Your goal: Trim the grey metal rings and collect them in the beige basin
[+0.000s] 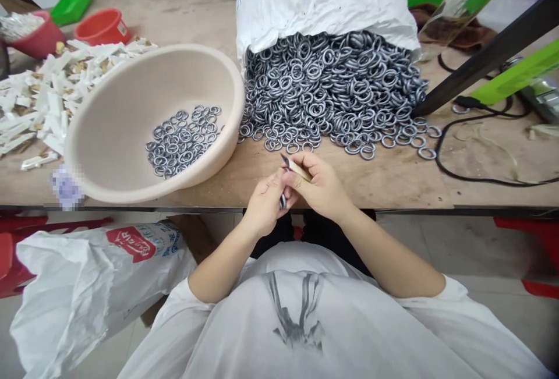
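My left hand (264, 199) is closed at the table's front edge, its fingers wrapped around grey rings (283, 201) that show only in part. Right against it, my right hand (321, 184) grips a small knife (300, 170) with a pale handle; its dark pointed blade juts out over my left fingertips. How many rings are in the left hand is hidden by the fingers. Just beyond both hands, a large heap of grey rings (314, 88) spills from a white sack (327, 3). To the left, a beige basin (109, 111) holds a smaller pile of the same rings (181, 140).
White and tan scraps (48, 94) cover the table's left side, near a red bowl (102, 27) and a green tray (71, 6). A dark post (484, 56) and a black cable (471, 178) are on the right. Below left lies a white bag (96, 286).
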`<state>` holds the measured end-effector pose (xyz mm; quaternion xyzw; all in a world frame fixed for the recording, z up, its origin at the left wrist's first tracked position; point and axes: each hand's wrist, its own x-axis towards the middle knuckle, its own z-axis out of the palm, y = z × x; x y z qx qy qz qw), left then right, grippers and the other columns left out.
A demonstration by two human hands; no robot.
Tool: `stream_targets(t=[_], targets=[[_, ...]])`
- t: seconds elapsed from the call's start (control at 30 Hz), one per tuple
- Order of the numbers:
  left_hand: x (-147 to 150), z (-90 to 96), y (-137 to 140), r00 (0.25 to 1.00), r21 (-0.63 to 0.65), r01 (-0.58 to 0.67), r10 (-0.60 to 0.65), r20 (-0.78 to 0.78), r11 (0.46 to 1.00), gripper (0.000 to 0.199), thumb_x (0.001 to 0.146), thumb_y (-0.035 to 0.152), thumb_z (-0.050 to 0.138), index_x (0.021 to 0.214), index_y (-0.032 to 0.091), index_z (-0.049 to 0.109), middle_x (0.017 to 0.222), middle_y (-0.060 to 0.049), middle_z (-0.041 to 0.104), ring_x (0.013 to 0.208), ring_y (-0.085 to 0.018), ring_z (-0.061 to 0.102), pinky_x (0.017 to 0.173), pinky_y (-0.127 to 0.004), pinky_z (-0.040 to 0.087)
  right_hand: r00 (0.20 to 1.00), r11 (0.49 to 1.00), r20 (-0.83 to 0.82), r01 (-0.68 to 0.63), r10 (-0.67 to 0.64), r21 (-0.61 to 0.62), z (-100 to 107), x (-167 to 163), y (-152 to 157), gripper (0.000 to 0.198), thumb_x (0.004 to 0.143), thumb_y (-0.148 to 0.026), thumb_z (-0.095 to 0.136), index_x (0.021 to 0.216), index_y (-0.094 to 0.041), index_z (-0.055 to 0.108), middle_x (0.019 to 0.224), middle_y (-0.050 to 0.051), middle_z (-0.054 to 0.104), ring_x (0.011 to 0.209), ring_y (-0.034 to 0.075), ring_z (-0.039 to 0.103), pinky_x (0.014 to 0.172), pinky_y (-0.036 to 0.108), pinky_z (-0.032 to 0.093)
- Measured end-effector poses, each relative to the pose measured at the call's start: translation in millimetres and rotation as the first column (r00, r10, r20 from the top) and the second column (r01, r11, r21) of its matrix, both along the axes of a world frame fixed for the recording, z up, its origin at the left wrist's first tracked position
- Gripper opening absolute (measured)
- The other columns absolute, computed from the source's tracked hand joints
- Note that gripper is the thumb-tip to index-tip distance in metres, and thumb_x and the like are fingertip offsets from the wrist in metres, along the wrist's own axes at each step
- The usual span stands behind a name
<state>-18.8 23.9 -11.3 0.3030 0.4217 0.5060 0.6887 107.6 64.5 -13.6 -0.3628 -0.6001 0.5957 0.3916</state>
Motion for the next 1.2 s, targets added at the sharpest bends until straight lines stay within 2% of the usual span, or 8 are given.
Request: stream_targets(t=[0.1, 0.2, 0.37, 0.53, 0.77, 0.9, 1.1, 1.2], targets=[[1.8, 4.6, -1.5, 0.998, -0.050, 0.044, -0.042, 0.039, 0.998, 0.055, 0.078, 0.063, 0.071, 0.062, 0.018, 0.045, 0.048, 0.005, 0.043, 0.036, -0.003, 0.028, 0.031, -0.014, 0.015, 1.000, 1.000, 0.014, 0.015, -0.016, 0.006, -1.6, 3.3, 3.8, 0.044, 0.089, -0.065, 0.058, 0.090, -0.021, 0.058, 0.067, -0.002, 0.060, 0.059, 0.015, 0.057, 0.057, 0.029, 0.045], [1.0, 9.3, -1.6, 0.994, -0.111, 0.038, -0.026, 0.107, 0.993, 0.054, 0.079, 0.061, 0.072, 0.062, 0.018, 0.042, 0.048, 0.006, 0.042, 0.034, -0.002, 0.025, 0.030, -0.013, 0.015, 0.977, 0.953, 0.135, 0.120, -0.163, 0.279, 0.1, 9.7, 4.4, 0.046, 0.093, -0.064, 0.052, 0.085, -0.020, 0.059, 0.070, 0.000, 0.059, 0.066, 0.014, 0.055, 0.062, 0.028, 0.040], [-2.5, 13.4, -1.5, 0.983, -0.185, 0.058, -0.024, 0.180, 0.981, 0.057, 0.079, 0.061, 0.071, 0.061, 0.019, 0.037, 0.044, 0.006, 0.041, 0.031, -0.002, 0.023, 0.029, -0.013, 0.015, 0.922, 0.820, 0.343, -0.054, -0.178, 0.570, 1.1, 16.9, -5.6, 0.049, 0.101, -0.054, 0.042, 0.070, -0.018, 0.055, 0.063, 0.000, 0.052, 0.058, 0.012, 0.046, 0.059, 0.028, 0.031], [-3.5, 12.8, -1.5, 0.981, -0.201, 0.058, -0.019, 0.194, 0.978, 0.059, 0.079, 0.062, 0.070, 0.059, 0.019, 0.035, 0.042, 0.007, 0.040, 0.030, -0.002, 0.023, 0.029, -0.014, 0.016, 0.898, 0.782, 0.402, -0.119, -0.178, 0.612, 2.0, 15.3, -10.0, 0.051, 0.102, -0.054, 0.039, 0.065, -0.020, 0.046, 0.060, -0.002, 0.046, 0.055, 0.011, 0.041, 0.057, 0.029, 0.027], [-4.7, 12.3, -8.1, 0.974, -0.145, 0.121, -0.089, 0.210, 0.982, 0.057, 0.079, 0.058, 0.071, 0.058, 0.019, 0.037, 0.042, 0.006, 0.040, 0.030, -0.002, 0.024, 0.029, -0.014, 0.016, 0.867, 0.830, 0.440, -0.059, -0.233, 0.554, -3.1, 15.1, 1.1, 0.053, 0.101, -0.059, 0.036, 0.065, -0.021, 0.046, 0.060, -0.001, 0.050, 0.057, 0.013, 0.043, 0.058, 0.029, 0.027], [-11.4, 13.4, -13.7, 0.964, -0.131, 0.147, -0.112, 0.241, 0.980, 0.054, 0.082, 0.054, 0.069, 0.058, 0.018, 0.038, 0.043, 0.006, 0.039, 0.031, -0.002, 0.025, 0.030, -0.015, 0.018, 0.709, 0.865, 0.596, 0.041, -0.377, 0.499, -7.2, 12.8, 29.6, 0.050, 0.100, -0.057, 0.041, 0.067, -0.021, 0.048, 0.060, 0.000, 0.053, 0.058, 0.015, 0.045, 0.057, 0.030, 0.024], [-35.5, 12.5, -7.2, 0.966, -0.209, -0.078, 0.125, 0.225, 0.975, 0.022, 0.085, 0.037, 0.066, 0.086, 0.015, 0.062, 0.049, 0.009, 0.040, 0.031, -0.002, 0.027, 0.031, -0.015, 0.019, 0.452, 0.833, 0.830, -0.277, -0.327, 0.479, 10.5, -28.7, 59.1, 0.028, 0.096, -0.039, 0.058, 0.115, -0.020, 0.064, 0.112, 0.011, 0.072, 0.092, 0.026, 0.066, 0.068, 0.031, 0.038], [-44.8, 10.0, -5.3, 0.958, -0.186, -0.122, 0.165, 0.235, 0.975, 0.022, 0.082, 0.027, 0.064, 0.102, 0.017, 0.065, 0.054, 0.008, 0.046, 0.031, -0.003, 0.031, 0.032, -0.015, 0.019, 0.278, 0.835, 0.911, -0.381, -0.305, 0.396, 15.7, -48.1, 67.2, 0.029, 0.101, -0.028, 0.046, 0.119, -0.014, 0.063, 0.115, 0.019, 0.071, 0.097, 0.030, 0.069, 0.071, 0.034, 0.042]])
